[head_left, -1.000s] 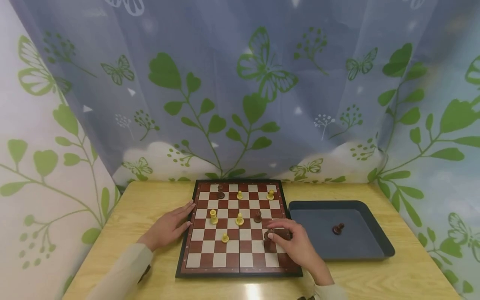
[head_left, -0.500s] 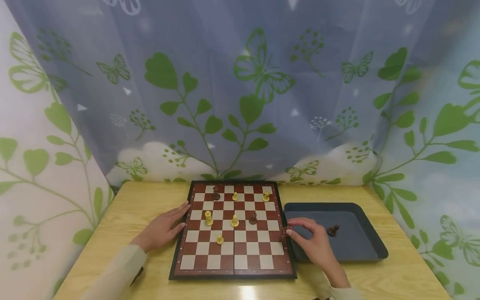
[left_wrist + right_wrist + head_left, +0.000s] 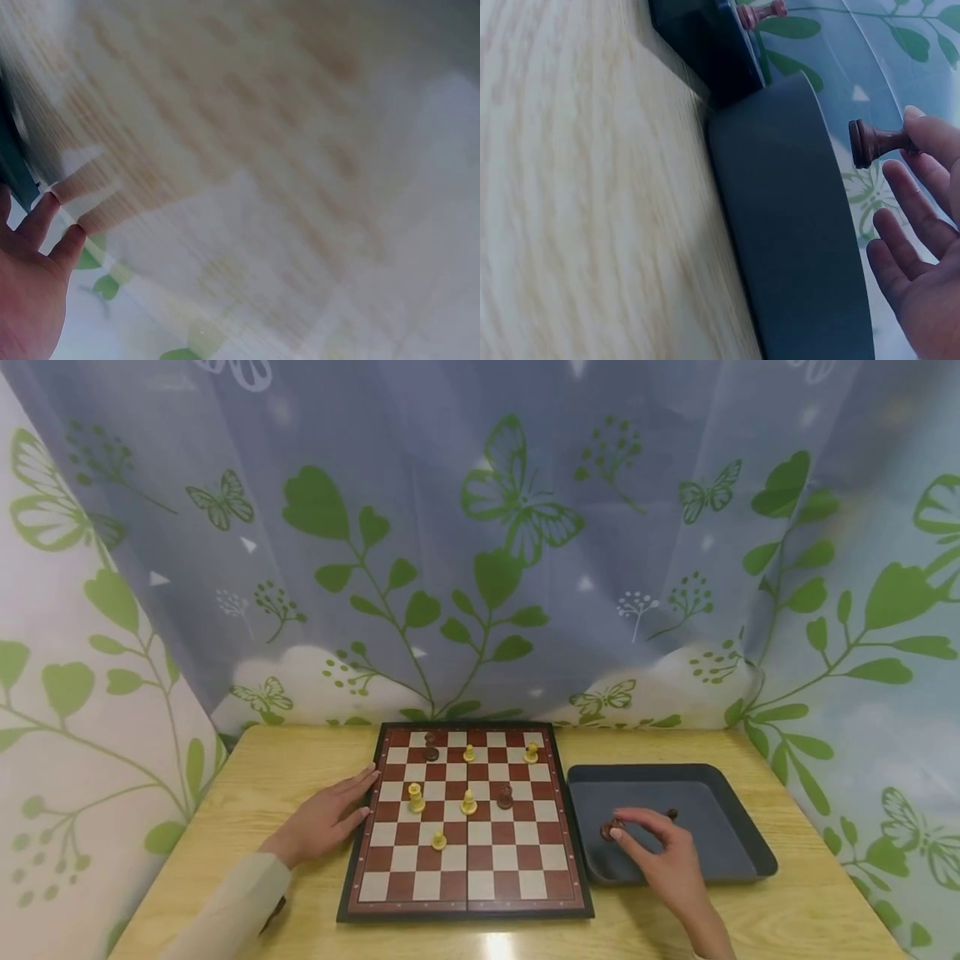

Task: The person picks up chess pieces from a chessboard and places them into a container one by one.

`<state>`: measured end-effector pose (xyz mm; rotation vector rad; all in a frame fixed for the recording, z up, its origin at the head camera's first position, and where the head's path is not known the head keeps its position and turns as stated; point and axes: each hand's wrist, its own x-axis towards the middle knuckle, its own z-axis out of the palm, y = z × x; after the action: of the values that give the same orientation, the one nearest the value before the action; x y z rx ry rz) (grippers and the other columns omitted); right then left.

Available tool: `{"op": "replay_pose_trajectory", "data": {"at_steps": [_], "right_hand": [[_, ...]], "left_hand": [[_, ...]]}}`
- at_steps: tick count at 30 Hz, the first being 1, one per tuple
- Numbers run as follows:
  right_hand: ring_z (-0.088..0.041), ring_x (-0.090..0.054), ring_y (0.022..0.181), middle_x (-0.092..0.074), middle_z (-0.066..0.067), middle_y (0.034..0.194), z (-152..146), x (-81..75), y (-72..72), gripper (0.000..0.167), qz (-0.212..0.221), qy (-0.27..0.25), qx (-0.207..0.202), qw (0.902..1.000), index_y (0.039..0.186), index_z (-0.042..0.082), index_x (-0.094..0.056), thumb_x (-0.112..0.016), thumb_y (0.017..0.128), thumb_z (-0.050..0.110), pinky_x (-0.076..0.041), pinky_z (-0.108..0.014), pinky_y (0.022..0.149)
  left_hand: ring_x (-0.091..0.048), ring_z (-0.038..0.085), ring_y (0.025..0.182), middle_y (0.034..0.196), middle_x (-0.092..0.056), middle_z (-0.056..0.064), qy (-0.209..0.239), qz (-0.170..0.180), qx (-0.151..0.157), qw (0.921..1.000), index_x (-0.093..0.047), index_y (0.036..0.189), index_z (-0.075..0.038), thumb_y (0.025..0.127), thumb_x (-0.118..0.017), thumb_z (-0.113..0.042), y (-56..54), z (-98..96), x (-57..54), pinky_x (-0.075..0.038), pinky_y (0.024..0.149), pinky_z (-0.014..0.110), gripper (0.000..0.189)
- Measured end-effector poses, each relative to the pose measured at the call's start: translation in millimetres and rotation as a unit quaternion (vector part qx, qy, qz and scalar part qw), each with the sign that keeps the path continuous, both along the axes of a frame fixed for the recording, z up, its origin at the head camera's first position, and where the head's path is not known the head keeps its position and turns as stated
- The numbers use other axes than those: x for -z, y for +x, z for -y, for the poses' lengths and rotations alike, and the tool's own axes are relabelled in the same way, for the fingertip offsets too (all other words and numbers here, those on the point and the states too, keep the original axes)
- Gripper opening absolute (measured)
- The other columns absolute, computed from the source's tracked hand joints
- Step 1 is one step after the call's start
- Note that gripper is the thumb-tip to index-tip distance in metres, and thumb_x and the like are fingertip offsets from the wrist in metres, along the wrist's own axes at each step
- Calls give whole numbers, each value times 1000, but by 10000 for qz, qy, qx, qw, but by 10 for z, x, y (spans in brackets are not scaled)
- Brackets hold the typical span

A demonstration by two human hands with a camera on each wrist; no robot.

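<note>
My right hand [image 3: 669,858] pinches a dark brown chess piece [image 3: 609,832] between thumb and fingertips, over the left part of the grey tray [image 3: 712,843]. In the right wrist view the piece's round base [image 3: 860,144] points away from the fingers, above the tray's rim. A second dark chess piece [image 3: 672,814] lies in the tray, partly hidden behind the hand. My left hand [image 3: 318,820] rests flat with its fingertips at the left edge of the chessboard [image 3: 504,887]. Two dark pieces, one a dark chess piece [image 3: 505,797] near the middle, stand on the board.
Several yellow pieces share the board, among them a tall yellow piece [image 3: 416,798] and a small yellow pawn [image 3: 438,840]. The tray sits close against the board's right side on the wooden table [image 3: 300,752]. A patterned curtain [image 3: 450,568] hangs behind and at both sides.
My right hand has carried the dark chess piece from the board's right side, across its edge, to above the tray. The left hand has stayed at the board's left edge.
</note>
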<state>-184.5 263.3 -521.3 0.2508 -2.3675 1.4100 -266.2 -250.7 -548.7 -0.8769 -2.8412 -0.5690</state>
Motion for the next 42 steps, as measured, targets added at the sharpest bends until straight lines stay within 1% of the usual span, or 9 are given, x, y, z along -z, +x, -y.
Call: {"op": "replay_pose_trajectory", "data": {"at_steps": [3, 8, 18, 23, 27, 33, 42], "right_hand": [[8, -62, 106, -75, -11, 115, -35, -9, 22, 26, 90, 10, 108, 9999, 114, 3, -75, -78, 88, 4, -51, -15, 93], [10, -61, 106, -75, -8, 114, -82, -13, 43, 25, 258, 64, 243, 9993, 115, 3, -75, -77, 90, 7, -51, -16, 95], [11, -61, 104, -76, -6, 112, -61, 6, 44, 24, 430, 46, 435, 9981, 114, 5, -75, -76, 92, 11, -49, -13, 95], [10, -61, 102, -76, -6, 110, -55, 20, 36, 24, 385, -47, 530, 9978, 115, 3, -75, -76, 91, 9, -47, -12, 95], [10, -62, 102, -76, -3, 109, -56, 63, 20, 24, 309, -259, 618, 9973, 114, 1, -75, -76, 91, 5, -49, -11, 94], [7, -63, 102, -75, -2, 108, -66, 136, -12, 24, 151, -552, 718, 9958, 113, -2, -74, -75, 89, -1, -51, -13, 93], [9, -63, 101, -75, -1, 108, -69, 163, -27, 24, 182, -528, 805, 9952, 113, -1, -74, -76, 89, 1, -51, -12, 92]], "left_hand": [[-45, 41, 141, 164, -34, 15, -4, 29, -4, 10000, -36, 158, -3, 106, -53, -28, 7, 2, -9, -40, 112, 59, 60], [-45, 40, 142, 164, -34, 15, -19, -8, 4, 10000, -35, 158, -4, 106, -53, -29, 0, 7, 12, -40, 113, 58, 60], [-45, 41, 142, 164, -34, 16, 23, -71, 46, 10000, -35, 158, -3, 106, -52, -28, -13, 21, 25, -40, 113, 58, 60], [-44, 40, 142, 164, -34, 15, 23, -60, 49, 10000, -35, 158, -3, 106, -52, -28, -20, 27, 34, -40, 113, 57, 60], [-44, 40, 143, 164, -33, 14, -12, -12, 14, 10000, -35, 158, -4, 107, -52, -30, -20, 31, 35, -40, 113, 57, 60], [-44, 40, 142, 164, -34, 14, -39, -32, -8, 10000, -35, 158, -3, 106, -52, -29, -12, 27, 19, -39, 113, 57, 60], [-45, 41, 142, 163, -35, 15, -52, -52, -11, 10000, -36, 157, -2, 106, -53, -27, -2, 17, 5, -40, 113, 58, 59]]}}
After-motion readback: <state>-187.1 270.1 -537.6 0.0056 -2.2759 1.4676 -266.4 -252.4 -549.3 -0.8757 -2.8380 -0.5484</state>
